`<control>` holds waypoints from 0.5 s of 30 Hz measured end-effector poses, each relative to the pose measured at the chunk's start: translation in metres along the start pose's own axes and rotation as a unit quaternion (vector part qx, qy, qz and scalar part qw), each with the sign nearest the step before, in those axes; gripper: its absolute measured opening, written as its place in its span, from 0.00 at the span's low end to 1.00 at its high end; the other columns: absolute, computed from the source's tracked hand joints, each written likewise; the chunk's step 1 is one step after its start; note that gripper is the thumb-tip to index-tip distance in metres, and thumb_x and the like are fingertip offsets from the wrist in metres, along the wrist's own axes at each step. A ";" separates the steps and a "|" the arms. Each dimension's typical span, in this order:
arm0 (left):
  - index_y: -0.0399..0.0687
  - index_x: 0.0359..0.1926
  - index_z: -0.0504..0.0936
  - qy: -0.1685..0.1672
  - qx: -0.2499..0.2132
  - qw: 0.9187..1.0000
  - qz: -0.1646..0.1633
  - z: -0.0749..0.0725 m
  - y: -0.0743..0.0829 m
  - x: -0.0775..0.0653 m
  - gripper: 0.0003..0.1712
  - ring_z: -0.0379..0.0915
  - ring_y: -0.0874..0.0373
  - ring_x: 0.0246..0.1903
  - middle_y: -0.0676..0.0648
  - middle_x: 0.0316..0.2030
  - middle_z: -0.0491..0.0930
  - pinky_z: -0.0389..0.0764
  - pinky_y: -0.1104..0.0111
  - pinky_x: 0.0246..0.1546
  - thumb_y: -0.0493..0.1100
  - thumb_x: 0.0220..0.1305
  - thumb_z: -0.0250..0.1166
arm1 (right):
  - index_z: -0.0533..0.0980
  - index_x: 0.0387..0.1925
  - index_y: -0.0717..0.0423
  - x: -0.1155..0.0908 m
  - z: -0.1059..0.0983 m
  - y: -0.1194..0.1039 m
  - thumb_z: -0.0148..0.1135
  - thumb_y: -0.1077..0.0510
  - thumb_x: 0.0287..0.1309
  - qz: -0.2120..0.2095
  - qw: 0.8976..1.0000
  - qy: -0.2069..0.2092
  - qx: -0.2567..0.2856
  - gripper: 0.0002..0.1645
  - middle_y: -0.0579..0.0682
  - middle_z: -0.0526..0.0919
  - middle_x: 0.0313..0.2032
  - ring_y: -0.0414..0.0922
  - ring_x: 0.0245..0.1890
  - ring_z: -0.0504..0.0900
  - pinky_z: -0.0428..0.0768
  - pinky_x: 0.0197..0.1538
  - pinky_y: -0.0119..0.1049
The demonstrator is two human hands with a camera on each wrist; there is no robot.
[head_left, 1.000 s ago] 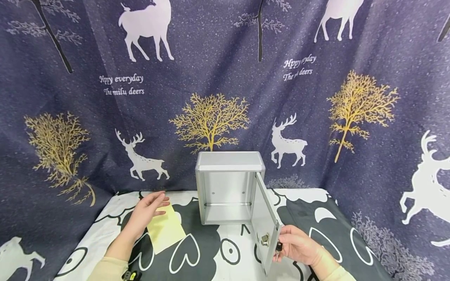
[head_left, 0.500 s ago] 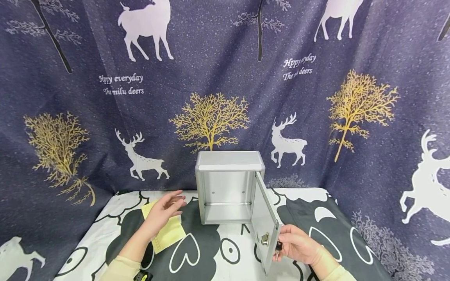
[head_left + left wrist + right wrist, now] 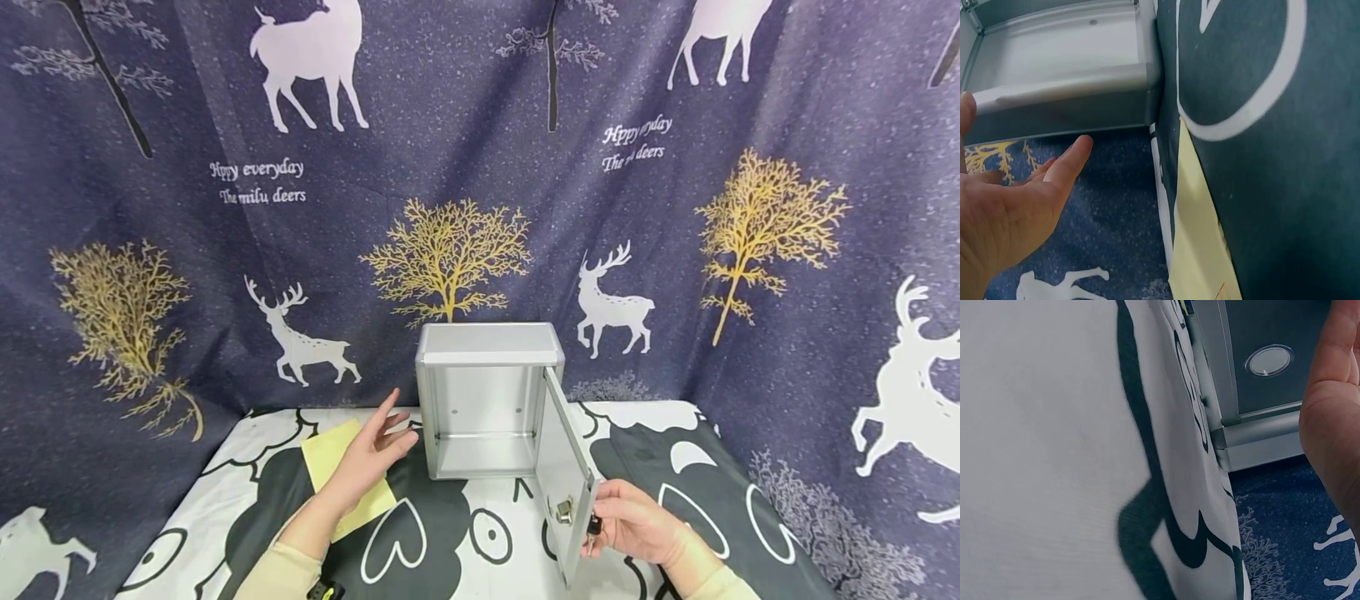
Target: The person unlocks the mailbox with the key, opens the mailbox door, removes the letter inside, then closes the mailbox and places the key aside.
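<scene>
A silver metal box stands on the cloth, its door swung out to the right and its bare inside facing me. My right hand holds the door's free edge, thumb near the top and fingers lower down. Keys with a black head hang beside those fingers; whether the hand also grips them is unclear. A lock shows on the door's inner face. Left of the box, my left hand hovers with fingers spread, holding nothing. Beneath it lies a sheet of yellow paper, partly hidden by the hand and forearm.
A black and white patterned cloth covers the surface. Behind the box hangs a dark blue curtain printed with deer and trees. In the left wrist view, the box's side is close to the left fingers.
My left hand has moved right across the yellow paper toward the box, its fingers spreading. The right hand and the door have stayed put.
</scene>
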State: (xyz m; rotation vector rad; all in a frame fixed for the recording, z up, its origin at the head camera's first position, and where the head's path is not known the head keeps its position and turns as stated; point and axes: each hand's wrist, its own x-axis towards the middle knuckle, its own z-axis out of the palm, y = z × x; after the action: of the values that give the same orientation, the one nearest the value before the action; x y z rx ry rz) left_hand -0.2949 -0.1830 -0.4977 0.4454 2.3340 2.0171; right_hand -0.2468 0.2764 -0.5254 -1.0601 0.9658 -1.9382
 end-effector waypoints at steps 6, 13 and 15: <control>0.65 0.92 0.50 -0.002 0.009 1.000 0.001 0.009 -0.001 0.001 0.49 0.66 0.35 0.79 0.35 0.84 0.61 0.77 0.52 0.74 0.46 0.83 0.68 | 0.83 0.65 0.62 0.000 0.000 0.000 0.30 0.69 0.83 -0.002 1.000 -0.001 -0.001 0.33 0.55 0.93 0.53 0.47 0.53 0.93 0.89 0.55 0.35; 0.65 0.92 0.51 -0.007 0.009 1.000 0.007 0.016 -0.007 0.006 0.49 0.65 0.35 0.80 0.35 0.85 0.60 0.75 0.53 0.75 0.47 0.83 0.69 | 0.83 0.64 0.62 0.000 0.000 0.000 0.31 0.69 0.82 -0.001 1.000 0.002 -0.002 0.33 0.54 0.93 0.53 0.47 0.53 0.93 0.89 0.55 0.34; 0.63 0.92 0.51 -0.006 0.013 1.000 0.014 0.017 -0.008 0.007 0.49 0.65 0.35 0.80 0.35 0.85 0.60 0.76 0.54 0.75 0.47 0.83 0.69 | 0.83 0.65 0.63 0.000 0.000 0.000 0.31 0.69 0.82 -0.002 1.000 0.001 -0.003 0.33 0.54 0.93 0.53 0.47 0.53 0.93 0.89 0.55 0.34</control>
State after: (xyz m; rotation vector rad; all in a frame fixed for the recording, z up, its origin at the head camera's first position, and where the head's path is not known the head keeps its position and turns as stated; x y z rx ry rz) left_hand -0.2993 -0.1657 -0.5071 0.4926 2.3613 1.9928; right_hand -0.2465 0.2765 -0.5259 -1.0642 0.9716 -1.9419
